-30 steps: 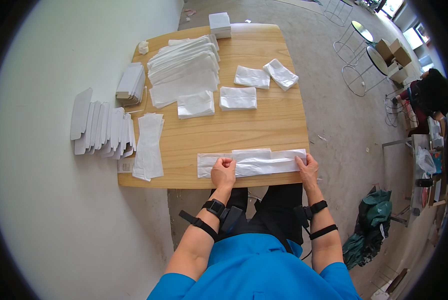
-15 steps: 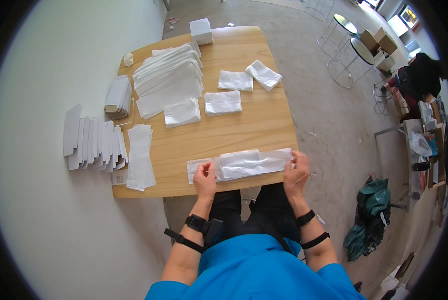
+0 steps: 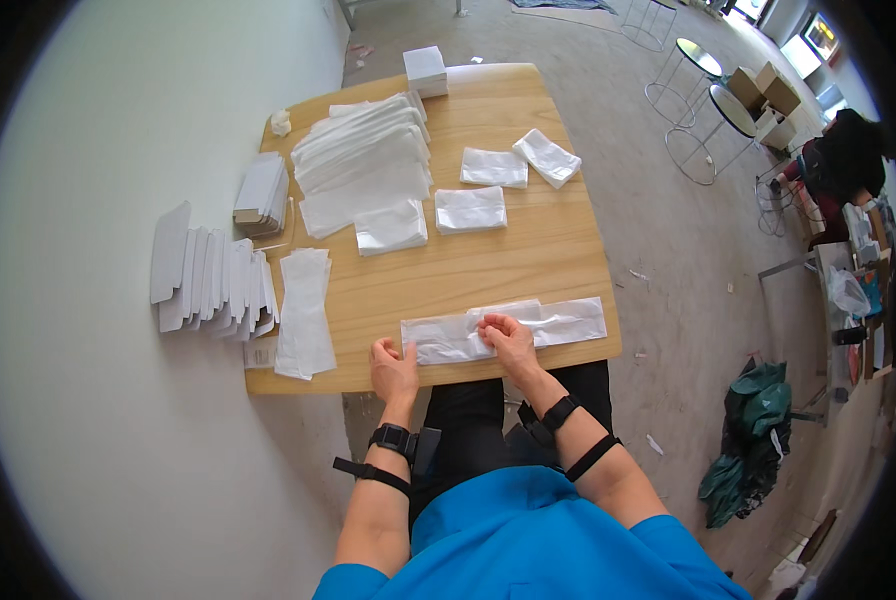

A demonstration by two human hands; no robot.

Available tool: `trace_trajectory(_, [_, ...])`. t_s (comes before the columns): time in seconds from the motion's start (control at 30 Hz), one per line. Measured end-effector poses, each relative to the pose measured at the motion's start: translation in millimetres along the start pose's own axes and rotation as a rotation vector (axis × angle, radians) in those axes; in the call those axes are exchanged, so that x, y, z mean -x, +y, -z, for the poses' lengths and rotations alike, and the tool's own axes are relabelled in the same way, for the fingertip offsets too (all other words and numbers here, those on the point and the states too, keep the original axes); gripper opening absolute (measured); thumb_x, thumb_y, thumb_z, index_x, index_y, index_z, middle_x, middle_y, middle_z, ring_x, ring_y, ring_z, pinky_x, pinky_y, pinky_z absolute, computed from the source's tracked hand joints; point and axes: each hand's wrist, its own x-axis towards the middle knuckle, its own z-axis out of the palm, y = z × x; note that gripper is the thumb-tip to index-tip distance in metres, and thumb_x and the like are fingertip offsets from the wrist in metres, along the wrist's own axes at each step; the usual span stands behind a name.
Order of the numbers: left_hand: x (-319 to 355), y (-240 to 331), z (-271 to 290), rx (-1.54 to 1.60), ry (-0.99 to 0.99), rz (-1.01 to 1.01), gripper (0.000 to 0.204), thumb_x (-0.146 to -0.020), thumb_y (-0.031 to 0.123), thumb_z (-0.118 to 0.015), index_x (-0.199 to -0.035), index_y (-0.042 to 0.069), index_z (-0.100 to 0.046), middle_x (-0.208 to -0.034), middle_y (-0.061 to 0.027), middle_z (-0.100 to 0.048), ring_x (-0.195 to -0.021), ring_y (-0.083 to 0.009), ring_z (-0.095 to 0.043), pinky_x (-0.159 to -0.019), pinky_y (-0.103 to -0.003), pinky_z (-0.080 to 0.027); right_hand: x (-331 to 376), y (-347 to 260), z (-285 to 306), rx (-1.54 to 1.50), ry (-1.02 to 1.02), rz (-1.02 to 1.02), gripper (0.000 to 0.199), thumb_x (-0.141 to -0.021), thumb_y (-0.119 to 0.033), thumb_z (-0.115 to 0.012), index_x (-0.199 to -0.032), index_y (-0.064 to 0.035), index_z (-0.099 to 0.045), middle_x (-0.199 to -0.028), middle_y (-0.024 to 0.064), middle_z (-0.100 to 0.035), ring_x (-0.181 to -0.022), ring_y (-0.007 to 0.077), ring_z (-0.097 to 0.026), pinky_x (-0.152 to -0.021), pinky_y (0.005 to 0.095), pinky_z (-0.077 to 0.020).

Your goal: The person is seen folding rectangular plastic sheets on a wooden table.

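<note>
At the lower centre of the frame, a long white strip [image 3: 571,320] of thin layered material lies along the near edge of the bench [image 3: 508,275]. The left hand [image 3: 395,374] is partly open at its left end, thumb and fingers apart, the thumb close to the edge. The right hand [image 3: 510,343] curls narrowly over the middle, hiding part of it; I cannot tell whether its fingertips pinch anything. At upper right, 1 open cardboard box [image 3: 776,92] shows contents too small to make out.
</note>
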Motion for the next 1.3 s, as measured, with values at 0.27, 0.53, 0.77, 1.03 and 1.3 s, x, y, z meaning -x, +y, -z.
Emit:
trace_trajectory(0.27, [-12, -12, -6, 0.014, -0.055, -0.052, 0.033, -0.076, 0.027, -0.073, -0.095, 0.005, -0.058, -0.086, -0.0083, -0.059, -0.079, -0.0239, -0.060, -0.071, -0.035, -0.048, 2, -9, -6, -0.034, 0.025, -0.073, 0.026, -0.090, -0.003, -0.054, -0.115, 0.0040, -0.057, -0.104, 0.0093, -0.066, -0.090, 0.0130, -0.062, -0.077, 0.0227, -0.0498])
trace_trajectory(0.53, [-2, 2, 7, 0.854, -0.204, 0.250, 0.022, -0.085, 0.016, -0.070, -0.100, 0.004, -0.060, -0.090, -0.0003, -0.064, -0.075, -0.0097, -0.059, -0.064, -0.022, -0.046, 1, -9, -5, -0.028, -0.061, -0.089, 0.030, -0.091, -0.007, -0.050, -0.117, -0.0027, -0.062, -0.115, 0.0062, -0.065, -0.101, 0.0120, -0.058, -0.089, 0.0261, -0.0450])
trace_trajectory(0.77, [-6, 3, 11, 0.899, -0.378, 0.397, 0.022, -0.086, 0.020, -0.069, -0.104, 0.011, -0.061, -0.089, 0.0043, -0.064, -0.075, -0.0055, -0.058, -0.062, -0.020, -0.044, 14, -28, -14, 0.036, -0.035, -0.067, 0.029, -0.091, -0.006, -0.047, -0.117, -0.0022, -0.061, -0.111, 0.0079, -0.066, -0.100, 0.0132, -0.061, -0.086, 0.0273, -0.0479])
trace_trajectory(1.03, [2, 12, 4, 0.954, -0.385, 0.366, 0.021, -0.087, 0.018, -0.068, -0.105, 0.009, -0.061, -0.090, 0.0024, -0.064, -0.076, -0.0059, -0.059, -0.063, -0.021, -0.047, 18, -18, -10, -0.071, -0.013, -0.197, 0.023, -0.094, -0.006, -0.045, -0.109, 0.0032, -0.058, -0.103, 0.0124, -0.065, -0.088, 0.0183, -0.066, -0.074, 0.0276, -0.0550])
trace_trajectory(1.3, [28, 50, -1, 0.923, -0.377, 0.032, 0.020, -0.089, 0.014, -0.066, -0.103, 0.002, -0.061, -0.092, -0.0014, -0.064, -0.080, -0.0070, -0.058, -0.069, -0.022, -0.048, 43, -62, -7, 0.004, 0.008, -0.101, 0.029, -0.095, -0.026, -0.056, -0.106, 0.0001, -0.062, -0.101, 0.0086, -0.067, -0.086, 0.0152, -0.066, -0.069, 0.0235, -0.0508])
